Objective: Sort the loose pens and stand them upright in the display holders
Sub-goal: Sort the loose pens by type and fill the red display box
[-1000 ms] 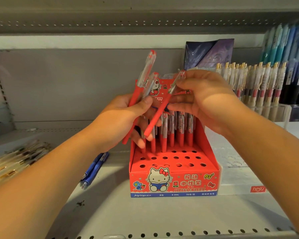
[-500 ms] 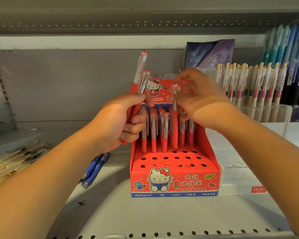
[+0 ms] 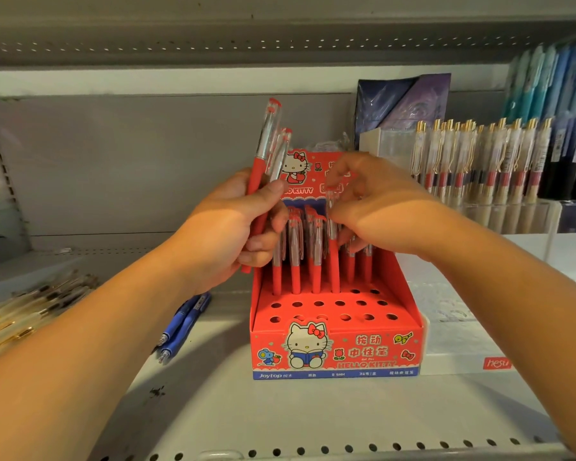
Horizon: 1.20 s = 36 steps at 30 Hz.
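On the white shelf [image 3: 280,410], about mid-way along, stands a red Hello Kitty display box [image 3: 336,347] with a stepped top punched with rows of round holes. Its standing pens [image 3: 295,257] sit upright in the rear rows, red barrels down and clear tops up, in front of the box's raised back card. The two front rows of holes show as dark circles.

The left hand [image 3: 226,227] is closed around two red pens [image 3: 266,154], thumb laid across their barrels. They are held near upright, tilted slightly right, just left of the box. Their clear, red-capped ends rise above the fist and one red tip shows below it.

The right hand [image 3: 379,207] reaches in from the right over the box's back rows. Its thumb and fingertips pinch the clear upper part of a single red pen [image 3: 334,261], which stands upright with its lower end in a hole, next to three others in the same row.

Left of the box, two blue pens [image 3: 183,322] lie flat on the shelf, partly hidden by the left forearm. Further left lies a loose heap of gold-trimmed pens [image 3: 30,314]. To the right, a clear holder [image 3: 512,214] carries a row of gold-clipped pens [image 3: 479,161] standing upright, with blue and teal pens [image 3: 562,94] beyond them. A dark packet [image 3: 403,104] leans behind the box.
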Each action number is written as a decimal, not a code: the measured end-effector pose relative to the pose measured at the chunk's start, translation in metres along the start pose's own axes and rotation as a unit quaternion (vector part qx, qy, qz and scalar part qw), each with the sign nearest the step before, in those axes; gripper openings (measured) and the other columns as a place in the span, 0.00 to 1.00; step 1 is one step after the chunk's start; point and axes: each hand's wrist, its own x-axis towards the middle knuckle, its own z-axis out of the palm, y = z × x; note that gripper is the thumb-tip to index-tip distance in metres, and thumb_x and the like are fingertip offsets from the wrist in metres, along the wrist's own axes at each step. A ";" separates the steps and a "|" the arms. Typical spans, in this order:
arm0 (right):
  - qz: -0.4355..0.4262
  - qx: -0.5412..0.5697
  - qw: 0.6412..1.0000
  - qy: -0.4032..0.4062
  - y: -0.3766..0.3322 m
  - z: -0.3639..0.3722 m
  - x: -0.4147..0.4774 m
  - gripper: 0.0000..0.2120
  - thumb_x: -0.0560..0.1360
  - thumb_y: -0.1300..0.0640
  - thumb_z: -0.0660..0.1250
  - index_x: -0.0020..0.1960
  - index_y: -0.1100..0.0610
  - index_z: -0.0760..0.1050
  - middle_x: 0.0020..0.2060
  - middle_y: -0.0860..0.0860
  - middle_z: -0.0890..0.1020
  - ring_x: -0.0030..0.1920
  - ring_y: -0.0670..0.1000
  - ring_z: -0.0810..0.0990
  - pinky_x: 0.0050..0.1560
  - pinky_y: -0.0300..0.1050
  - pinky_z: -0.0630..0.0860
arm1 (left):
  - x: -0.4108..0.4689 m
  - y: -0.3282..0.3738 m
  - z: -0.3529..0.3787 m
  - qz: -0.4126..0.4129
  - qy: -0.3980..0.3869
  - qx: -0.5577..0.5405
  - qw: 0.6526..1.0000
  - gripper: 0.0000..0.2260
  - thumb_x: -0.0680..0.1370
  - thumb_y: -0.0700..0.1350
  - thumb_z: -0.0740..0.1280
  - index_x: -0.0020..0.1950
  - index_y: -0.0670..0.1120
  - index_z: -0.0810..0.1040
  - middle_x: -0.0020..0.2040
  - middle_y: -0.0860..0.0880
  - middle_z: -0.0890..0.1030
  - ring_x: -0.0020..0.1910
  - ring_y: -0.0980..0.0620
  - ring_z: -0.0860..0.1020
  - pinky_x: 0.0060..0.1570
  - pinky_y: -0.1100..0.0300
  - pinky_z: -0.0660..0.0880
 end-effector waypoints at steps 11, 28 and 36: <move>0.055 -0.056 0.993 -0.091 0.003 -0.009 0.000 0.07 0.73 0.63 0.68 0.46 0.51 0.76 0.34 0.54 0.85 0.34 0.51 0.86 0.36 0.50 0.84 | 0.002 -0.001 0.002 0.027 0.031 0.031 0.999 0.08 0.82 0.42 0.61 0.55 0.40 0.78 0.38 0.42 0.84 0.27 0.51 0.79 0.25 0.62 0.76; -0.065 0.363 0.928 -0.051 -0.007 -0.015 -0.005 0.11 0.77 0.65 0.68 0.58 0.60 0.78 0.49 0.57 0.86 0.50 0.56 0.86 0.52 0.49 0.82 | -0.005 0.000 0.011 -0.001 -0.096 0.011 0.995 0.12 0.76 0.47 0.62 0.54 0.41 0.76 0.38 0.40 0.84 0.27 0.49 0.80 0.27 0.60 0.77; -0.051 0.400 0.914 0.043 -0.015 -0.015 -0.007 0.07 0.77 0.64 0.69 0.54 0.59 0.78 0.43 0.57 0.85 0.41 0.55 0.86 0.40 0.47 0.82 | -0.002 -0.002 0.005 0.004 -0.051 0.065 0.997 0.14 0.76 0.51 0.62 0.54 0.42 0.76 0.42 0.45 0.85 0.34 0.48 0.82 0.30 0.59 0.77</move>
